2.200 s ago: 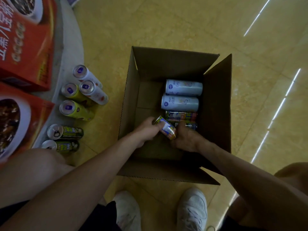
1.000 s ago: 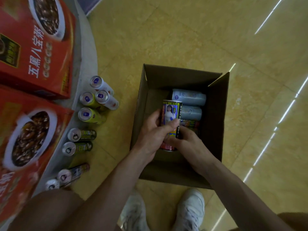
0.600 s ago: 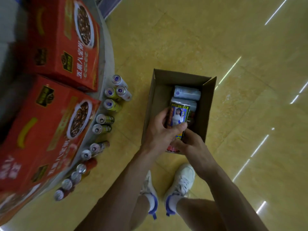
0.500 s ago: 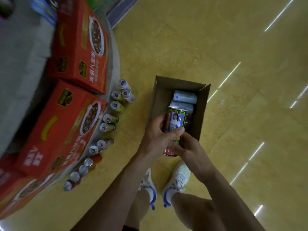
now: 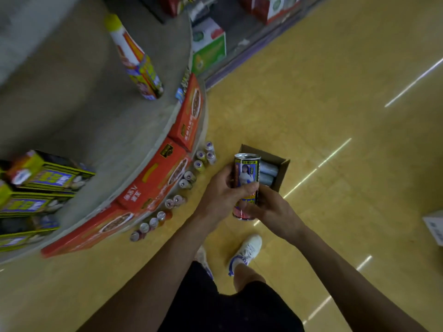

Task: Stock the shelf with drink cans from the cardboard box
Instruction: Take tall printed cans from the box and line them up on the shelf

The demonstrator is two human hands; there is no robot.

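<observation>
Left hand, right hand, gripping 2 cans

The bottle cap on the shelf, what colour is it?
Yellow bottle cap, clearest in the head view.

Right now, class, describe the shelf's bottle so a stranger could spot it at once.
Find the curved grey shelf on the left. Near its rim one bottle stands alone, beyond the yellow boxes. It is the only bottle there: yellow cap, white neck, red-and-yellow label.
</observation>
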